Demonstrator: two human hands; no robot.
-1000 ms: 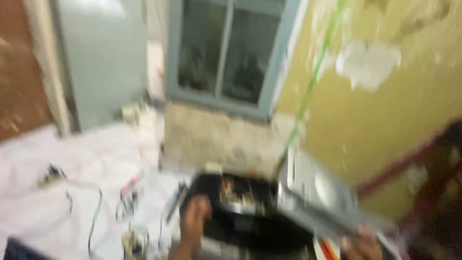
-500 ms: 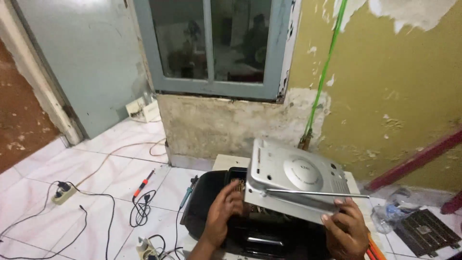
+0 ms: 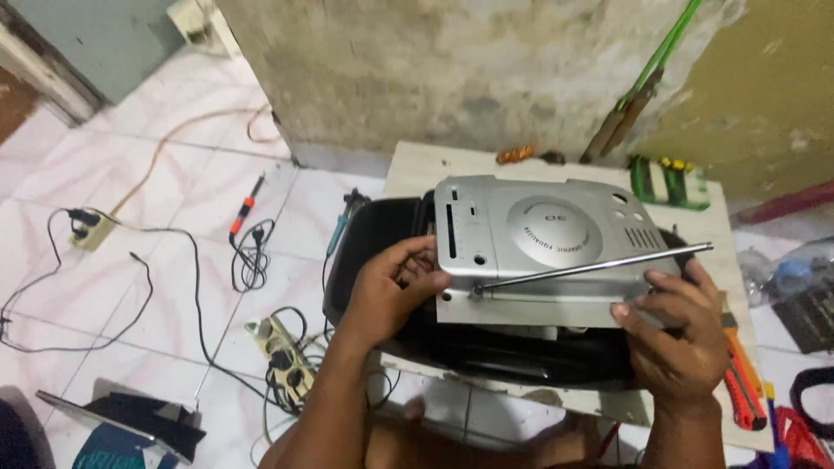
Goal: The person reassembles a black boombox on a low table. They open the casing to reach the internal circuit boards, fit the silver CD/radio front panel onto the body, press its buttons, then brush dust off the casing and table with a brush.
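White floor tiles (image 3: 174,287) meet a rough grey wall (image 3: 417,69); one pale board (image 3: 417,169) lies on the floor. Two hands grip one silver cover (image 3: 539,252) with one antenna (image 3: 591,267), held above the black casing (image 3: 391,234) on the board. Left hand (image 3: 387,295) curls its fingers on the cover's left edge; right hand (image 3: 678,334) clasps the right corner. Two power strips (image 3: 282,356) lie left, two screwdrivers (image 3: 246,207) nearby, one cutter (image 3: 738,382) right.

Both hands, left (image 3: 387,291) and right (image 3: 673,334), hold silver radio cover (image 3: 539,239) over black casing (image 3: 382,234).
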